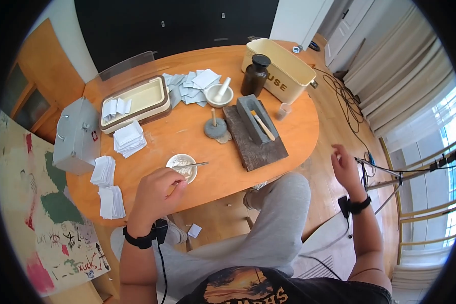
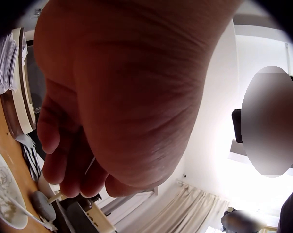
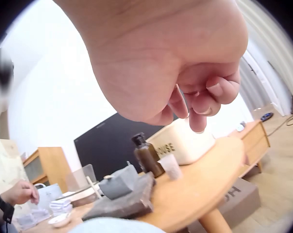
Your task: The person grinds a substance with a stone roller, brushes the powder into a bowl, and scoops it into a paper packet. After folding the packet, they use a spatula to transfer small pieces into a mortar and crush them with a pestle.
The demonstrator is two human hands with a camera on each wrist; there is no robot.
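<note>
My left hand [image 1: 159, 195] hovers at the table's near edge with its fingers loosely bent and nothing seen in them. Just beyond it is a small white bowl [image 1: 188, 175] of pale, lumpy powder or paste. A metal spoon [image 1: 192, 165] lies across this bowl, its handle pointing right. In the left wrist view the palm fills the middle, and the bowl [image 2: 4, 194] shows at the lower left. Off the table's right side my right hand [image 1: 344, 167] is raised in the air. Its fingers [image 3: 219, 90] curl loosely around nothing.
A dark board [image 1: 263, 154] carries a grey stone trough [image 1: 248, 119] with a brush [image 1: 263, 126]. Behind stand a mortar with pestle [image 1: 220, 96], a brown bottle [image 1: 255, 78] and a cream bin [image 1: 289, 71]. Paper stacks [image 1: 129, 139] and a metal case [image 1: 77, 137] line the left.
</note>
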